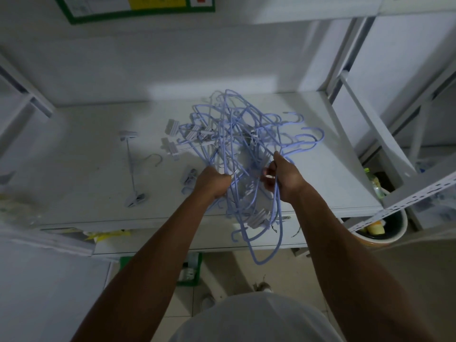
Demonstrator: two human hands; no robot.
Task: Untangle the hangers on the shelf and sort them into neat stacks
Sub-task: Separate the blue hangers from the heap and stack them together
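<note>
Lilac hangers point(232, 141) knotted at the front of the white shelf point(81, 154), gripped from both sides.
The left hand point(214, 181) and right hand point(287, 177) each curl tightly round wires of the knot, whose lower loops dangle past the shelf's edge (the rest lies heaped on top). Farther left a lone clip hanger point(131, 166) lies apart, and a green-framed notice point(138, 6) hangs on the wall behind.

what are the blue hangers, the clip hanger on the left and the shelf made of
Blue hangers: slim, even rods, likely metal wire in a matte lilac plastic coating. Clip hanger: shiny grey rod and hook look like bare metal; pale clips look plastic. Shelf: smooth white with slight sheen, probably painted metal.
</note>
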